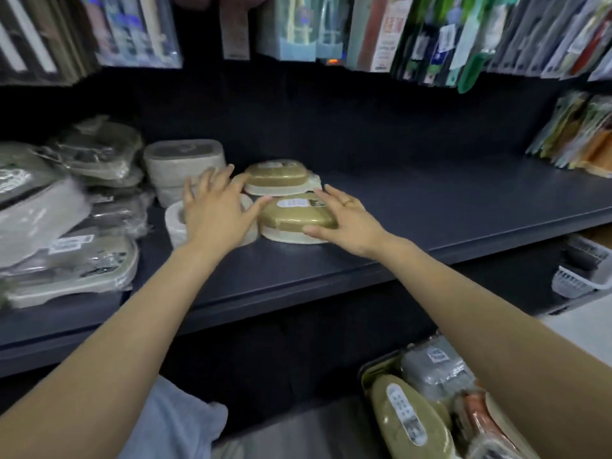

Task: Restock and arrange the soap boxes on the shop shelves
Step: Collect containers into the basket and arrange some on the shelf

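Two olive-lidded soap boxes with cream bases sit on the dark shelf (430,207), a near one (291,218) and one behind it (278,177). My right hand (344,220) lies over the near box's right side, fingers on its lid and thumb against its front edge. With its fingers spread, my left hand (215,210) rests flat on a white soap box (174,223) just left of the olive ones, its thumb touching the near olive box. A stack of white boxes (182,160) stands behind my left hand.
Plastic-wrapped grey and cream boxes (66,246) are piled at the shelf's left end. Packets hang above (430,34) and stand at the far right (583,134). A basket of more wrapped boxes (430,409) sits at lower right, a white basket (576,279) beyond it.
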